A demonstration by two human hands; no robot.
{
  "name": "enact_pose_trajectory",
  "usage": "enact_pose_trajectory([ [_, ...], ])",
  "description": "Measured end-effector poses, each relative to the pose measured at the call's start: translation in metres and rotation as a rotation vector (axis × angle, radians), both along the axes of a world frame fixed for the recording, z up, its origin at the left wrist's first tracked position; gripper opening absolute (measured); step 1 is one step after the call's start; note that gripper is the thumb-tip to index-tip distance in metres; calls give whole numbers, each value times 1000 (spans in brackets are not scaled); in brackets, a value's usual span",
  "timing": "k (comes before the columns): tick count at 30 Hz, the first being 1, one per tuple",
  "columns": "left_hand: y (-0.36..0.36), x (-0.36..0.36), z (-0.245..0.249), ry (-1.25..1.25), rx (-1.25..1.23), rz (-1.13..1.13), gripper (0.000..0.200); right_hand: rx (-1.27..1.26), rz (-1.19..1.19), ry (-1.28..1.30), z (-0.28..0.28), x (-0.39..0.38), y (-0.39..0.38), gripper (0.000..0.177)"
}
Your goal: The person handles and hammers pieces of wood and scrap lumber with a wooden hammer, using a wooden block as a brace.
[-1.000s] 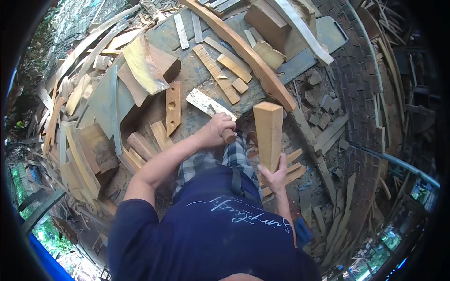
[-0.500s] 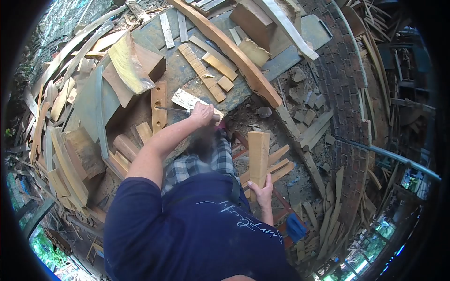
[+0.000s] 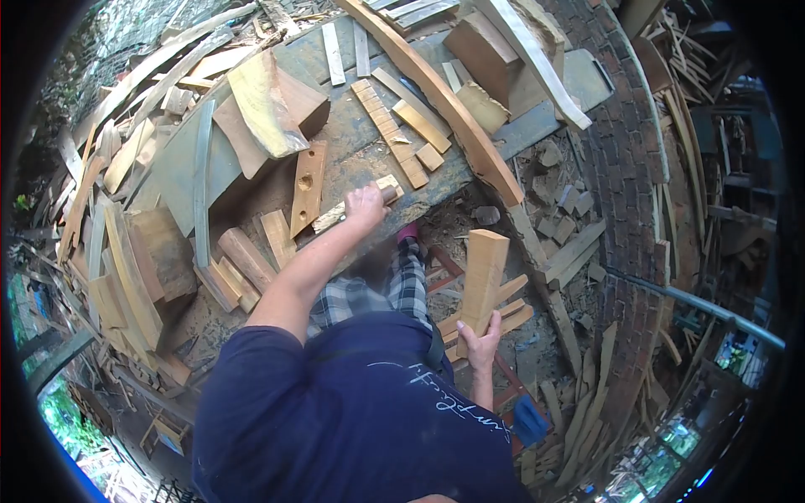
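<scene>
A tool handle (image 3: pixel 391 194) is gripped in the closed left hand (image 3: pixel 366 206) over the near edge of the workbench (image 3: pixel 344 117), its butt pointing right. A pale board (image 3: pixel 328 221) is partly hidden beneath, slanting along that edge. Right of the bench's near edge, a wooden block (image 3: pixel 484 277) is clasped by the right hand (image 3: pixel 480 339), its long axis running away from the body, far end tipped slightly right.

Pale board (image 3: pixel 329 220) partly hidden behind left grip (image 3: pixel 366 206), long beam (image 3: pixel 434 90) cut off above; shirt (image 3: pixel 352 419) cropped below
</scene>
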State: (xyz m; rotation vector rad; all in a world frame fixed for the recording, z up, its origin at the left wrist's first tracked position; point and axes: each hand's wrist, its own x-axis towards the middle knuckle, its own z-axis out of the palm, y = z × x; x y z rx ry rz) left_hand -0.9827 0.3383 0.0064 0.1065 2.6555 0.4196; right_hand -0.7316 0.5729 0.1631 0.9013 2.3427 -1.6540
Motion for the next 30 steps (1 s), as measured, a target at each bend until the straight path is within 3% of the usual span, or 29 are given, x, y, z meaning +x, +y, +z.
enact_pose_trajectory([
  [3,14,19,34,1,254,-81,33,15,-79,131,5,-1,-6,51],
  [5,27,38,48,209,402,-294,24,-164,-111,158,32,-18,-13,56],
  [7,35,50,72,447,620,-416,23,-115,-88,114,40,-25,-11,60],
  [10,40,51,91,513,798,-433,22,50,-42,116,45,-28,-9,62],
  [12,39,48,92,558,930,-412,24,120,-28,261,38,-21,-10,61],
  [19,34,38,78,609,1028,-368,26,88,-99,251,49,-16,-26,59],
  [21,31,37,75,613,1043,-351,27,45,-107,188,52,-15,-29,74],
  [30,24,34,77,618,1050,-337,29,32,-97,216,52,-16,-27,73],
])
